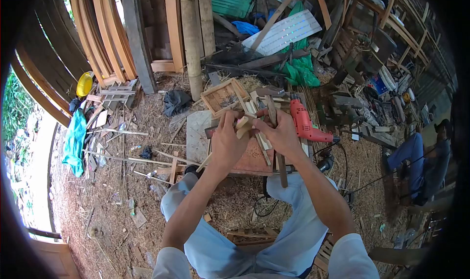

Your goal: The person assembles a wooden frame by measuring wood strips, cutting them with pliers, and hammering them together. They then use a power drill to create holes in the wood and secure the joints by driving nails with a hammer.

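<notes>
left hand (pixel 226 143): fingers pinching wood (pixel 243 131) | right hand (pixel 283 136): fingers curled round dark strip (pixel 281 170), thumb at wood | wood: centre of the frame, above desk (pixel 252 157); looks light, stiff, may split along grain; best gripped by its long sides | drill (pixel 304 123): just beside right hand

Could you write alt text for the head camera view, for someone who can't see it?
Two bare hands, left and right, hold small wood pieces above a low work surface, beside a red power drill, in a cluttered workshop.
</notes>
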`<state>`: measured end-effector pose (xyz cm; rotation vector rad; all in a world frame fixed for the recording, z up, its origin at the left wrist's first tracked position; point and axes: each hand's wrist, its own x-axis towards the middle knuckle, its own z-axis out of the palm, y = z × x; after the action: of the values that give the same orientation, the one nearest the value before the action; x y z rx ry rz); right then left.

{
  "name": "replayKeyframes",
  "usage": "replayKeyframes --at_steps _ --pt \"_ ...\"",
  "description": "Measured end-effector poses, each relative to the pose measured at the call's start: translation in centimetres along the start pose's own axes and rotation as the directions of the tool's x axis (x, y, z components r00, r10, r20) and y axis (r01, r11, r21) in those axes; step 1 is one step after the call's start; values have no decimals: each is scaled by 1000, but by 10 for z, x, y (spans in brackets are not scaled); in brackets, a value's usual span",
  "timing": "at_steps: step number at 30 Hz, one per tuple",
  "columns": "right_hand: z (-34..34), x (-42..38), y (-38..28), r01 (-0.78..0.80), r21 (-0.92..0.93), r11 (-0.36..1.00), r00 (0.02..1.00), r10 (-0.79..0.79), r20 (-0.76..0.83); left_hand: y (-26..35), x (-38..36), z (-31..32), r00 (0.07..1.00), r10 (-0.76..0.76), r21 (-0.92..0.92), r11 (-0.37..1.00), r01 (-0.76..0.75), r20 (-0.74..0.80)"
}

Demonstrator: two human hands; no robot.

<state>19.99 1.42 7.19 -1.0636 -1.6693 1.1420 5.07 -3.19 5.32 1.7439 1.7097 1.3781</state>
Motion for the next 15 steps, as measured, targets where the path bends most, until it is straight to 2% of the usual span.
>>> replayKeyframes --at_steps 1,3,4,6,7,9,13,15 --pt "-1 0 -3 -1 0 1000 1000 1 -2 -1 -2 -2 1000 0 -1 1000 0 2" --pt "-4 0 -10 -24 -13 1000 999 25 34 -6 -8 -8 976 203 -203 955 -216 -84" --pt "-5 0 -9 -27 -13 1000 999 28 32 -11 -8 -14 976 203 -204 955 -215 -80" --pt "-2 1 -2 -25 18 1000 999 24 40 -17 -8 -28 986 135 -326 941 -97 96" --pt "-1 2 2 -30 23 999 999 29 40 -15 -7 -33 986 131 -322 942 -91 102" --pt "0 6 8 -33 -18 999 997 34 62 -10 -1 -43 965 257 -6 966 -257 41" --pt "3 6 1 -65 -31 997 993 68 93 -4 15 -57 988 152 -111 983 -148 32" --pt "7 5 -1 -60 23 998 991 56 120 -3 18 -60 992 118 -140 984 -111 42"
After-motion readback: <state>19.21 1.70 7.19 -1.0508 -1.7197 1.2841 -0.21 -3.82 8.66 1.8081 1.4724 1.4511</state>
